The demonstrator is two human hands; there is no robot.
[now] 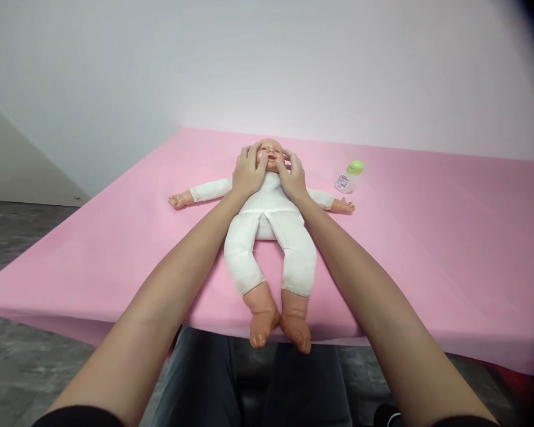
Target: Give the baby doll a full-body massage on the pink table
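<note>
A baby doll [269, 193] lies on its back, with a white cloth body, plastic head, hands and feet. Its head [271, 145] points away from me and its arms are spread sideways. My left hand [250, 170] rests along the left side of the doll's face, fingers spread and thumb beside the mouth. On the other cheek lies my right hand [292, 175], its fingers apart too and the thumb near the mouth's corner. Both palms touch the head without closing round it. Part of the cheeks is hidden under my fingers.
A pink cloth [427, 255] covers the table. To the right of the doll lies a small clear bottle [345, 182] with a green cap, tilted on its side. A white wall [293, 71] stands behind the table. The doll's feet [296, 323] reach over the near edge, above my legs.
</note>
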